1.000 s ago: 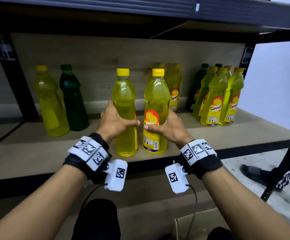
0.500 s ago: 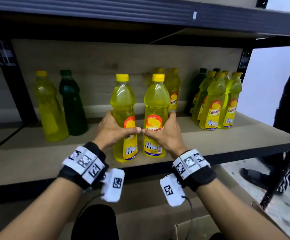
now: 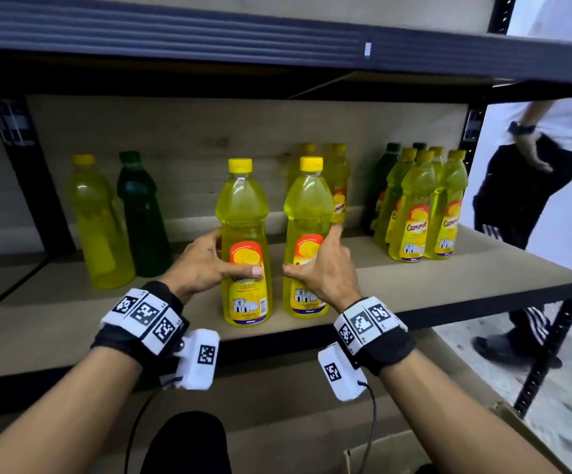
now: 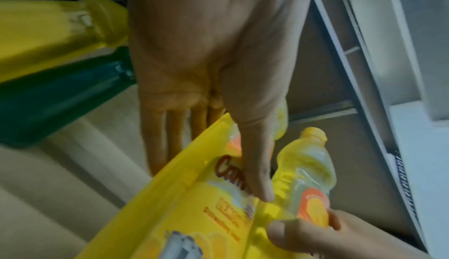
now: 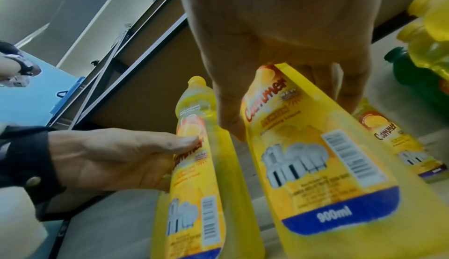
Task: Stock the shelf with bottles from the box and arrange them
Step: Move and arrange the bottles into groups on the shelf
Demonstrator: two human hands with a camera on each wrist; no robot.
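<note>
Left bottle (image 3: 243, 206) turned label-forward — left hand (image 3: 205, 265) thumb and fingers clamped on it, right hand (image 3: 325, 271) likewise on right bottle (image 3: 306, 213)

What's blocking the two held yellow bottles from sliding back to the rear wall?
The right bottle has a pair of yellow bottles behind it, against the rear wall. Nothing visible stands behind the left bottle.

Both forearms reach forward, side by side. Left hand (image 3: 205, 265): thumb across front of left bottle (image 3: 243, 213), fingers behind it. Right hand (image 3: 325, 268): thumb on front of right bottle (image 3: 306, 206), index finger raised along its side.
</note>
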